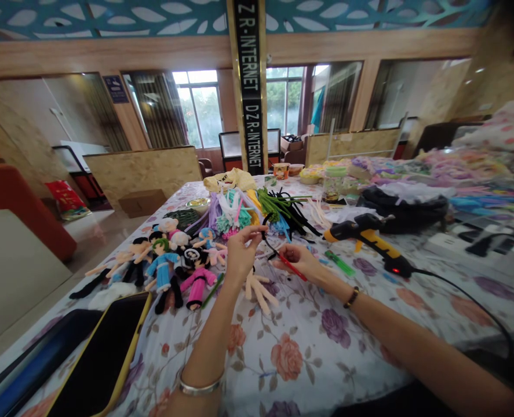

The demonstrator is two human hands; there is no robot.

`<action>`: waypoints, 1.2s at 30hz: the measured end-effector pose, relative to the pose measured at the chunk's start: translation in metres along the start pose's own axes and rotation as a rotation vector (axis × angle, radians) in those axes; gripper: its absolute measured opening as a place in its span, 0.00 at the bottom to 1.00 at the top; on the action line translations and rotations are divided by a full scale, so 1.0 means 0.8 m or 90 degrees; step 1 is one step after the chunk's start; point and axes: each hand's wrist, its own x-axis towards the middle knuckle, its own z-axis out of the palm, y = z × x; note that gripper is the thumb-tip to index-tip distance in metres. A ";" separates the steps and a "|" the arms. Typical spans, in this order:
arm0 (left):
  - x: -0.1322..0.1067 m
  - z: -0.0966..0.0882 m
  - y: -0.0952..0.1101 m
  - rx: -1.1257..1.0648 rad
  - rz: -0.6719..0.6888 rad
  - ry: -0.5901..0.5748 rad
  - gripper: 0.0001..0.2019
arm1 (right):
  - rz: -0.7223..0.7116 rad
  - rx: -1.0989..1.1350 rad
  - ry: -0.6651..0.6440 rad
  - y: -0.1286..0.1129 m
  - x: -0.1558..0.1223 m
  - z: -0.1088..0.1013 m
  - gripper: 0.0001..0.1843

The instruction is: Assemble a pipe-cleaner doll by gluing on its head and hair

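Note:
My left hand pinches a thin, bent black pipe cleaner at its upper part, above the middle of the table. Close by on the right, my right hand is closed on a slim red-handled tool, whose kind I cannot make out; its tip is near the pipe cleaner's lower end. Beneath the hands lies a beige piece with finger-like strands. Several fuzzy dolls, including one in blue and one in pink, lie to the left of my left hand.
Bundled coloured pipe cleaners lie behind my hands. A yellow-and-black glue gun with a lit red switch and a cord rests at right, near a green clip-like item. A yellow-cased phone is front left on the flowered tablecloth.

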 end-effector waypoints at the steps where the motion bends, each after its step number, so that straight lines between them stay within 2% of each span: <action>1: 0.000 0.000 0.000 -0.001 -0.001 -0.001 0.10 | 0.002 -0.002 0.003 0.000 0.000 0.000 0.23; 12: 0.000 0.000 0.000 0.002 0.001 0.001 0.10 | 0.010 -0.002 -0.028 0.000 -0.001 -0.002 0.23; 23: 0.001 0.000 -0.003 0.008 0.017 -0.001 0.10 | 0.021 0.002 -0.022 0.000 0.000 -0.003 0.21; 36: 0.000 0.002 0.001 0.020 0.036 0.013 0.10 | 0.011 -0.043 -0.007 0.002 -0.002 -0.005 0.24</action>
